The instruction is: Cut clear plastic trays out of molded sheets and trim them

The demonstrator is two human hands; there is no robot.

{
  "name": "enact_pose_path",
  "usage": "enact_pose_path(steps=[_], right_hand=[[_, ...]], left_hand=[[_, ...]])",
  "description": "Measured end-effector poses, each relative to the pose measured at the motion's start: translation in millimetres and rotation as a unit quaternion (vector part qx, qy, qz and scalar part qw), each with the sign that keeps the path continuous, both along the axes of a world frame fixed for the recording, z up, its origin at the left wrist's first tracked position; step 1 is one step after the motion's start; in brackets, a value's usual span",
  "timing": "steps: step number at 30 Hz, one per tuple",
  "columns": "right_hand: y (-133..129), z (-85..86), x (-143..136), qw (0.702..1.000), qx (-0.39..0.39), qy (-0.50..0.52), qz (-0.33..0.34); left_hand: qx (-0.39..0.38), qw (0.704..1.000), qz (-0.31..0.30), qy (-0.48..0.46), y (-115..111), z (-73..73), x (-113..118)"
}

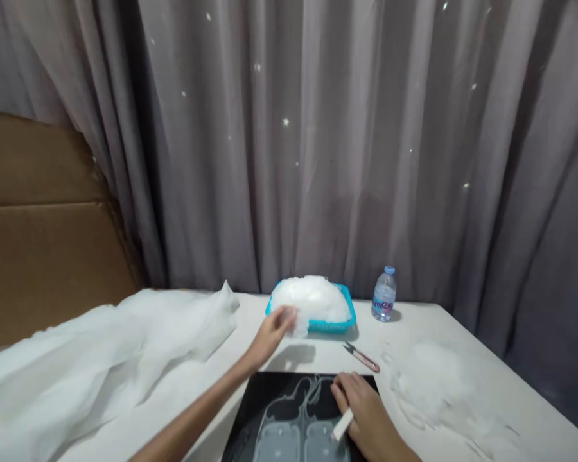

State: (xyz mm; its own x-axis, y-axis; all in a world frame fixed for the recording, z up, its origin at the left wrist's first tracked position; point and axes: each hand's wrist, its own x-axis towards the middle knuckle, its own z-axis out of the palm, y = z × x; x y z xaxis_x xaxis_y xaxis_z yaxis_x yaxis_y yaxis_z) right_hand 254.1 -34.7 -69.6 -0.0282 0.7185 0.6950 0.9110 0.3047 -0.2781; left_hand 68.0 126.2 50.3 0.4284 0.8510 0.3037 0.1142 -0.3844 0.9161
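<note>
My left hand [272, 330] pinches a small translucent white piece [299, 325], slightly blurred, at the front left of a blue basket [334, 326]. A heap of white, translucent pieces [311, 298] rises above the basket's rim. My right hand [361, 407] rests on a black board [245, 407], its fingers closed round a short white stick-like tool [342, 425]; the tool's kind is not clear. Beside that hand on the board lies a clear moulded plastic sheet [278, 439] with rounded panels and thin curling strands at its far end.
Thread snips [361, 357] lie beyond the board, a water bottle [384, 296] stands at the back right. Loose white scraps [436, 378] cover the right side of the white table [250, 314]. White sheeting [139, 350] is piled left, near a cardboard box [43, 250]. Grey curtains [318, 160] hang behind.
</note>
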Motion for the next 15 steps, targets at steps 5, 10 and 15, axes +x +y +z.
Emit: enact_pose_path(steps=[5, 10, 15], right_hand=[[-8.2, 19.0, 2.9, 0.998, -0.069, 0.004, 0.009], [-6.6, 18.5, 4.7, 0.998, -0.066, -0.002, -0.015], [-5.5, 14.1, 9.4, 0.997, -0.063, -0.001, -0.04]], left_hand=[[0.092, 0.993, 0.024, 0.064, 67.7, 37.4, 40.5], [0.193, 0.97, 0.06, 0.133, 76.1, 57.5, 46.1], [0.242, 0.946, -0.048, 0.21, -16.5, 25.4, -8.5]])
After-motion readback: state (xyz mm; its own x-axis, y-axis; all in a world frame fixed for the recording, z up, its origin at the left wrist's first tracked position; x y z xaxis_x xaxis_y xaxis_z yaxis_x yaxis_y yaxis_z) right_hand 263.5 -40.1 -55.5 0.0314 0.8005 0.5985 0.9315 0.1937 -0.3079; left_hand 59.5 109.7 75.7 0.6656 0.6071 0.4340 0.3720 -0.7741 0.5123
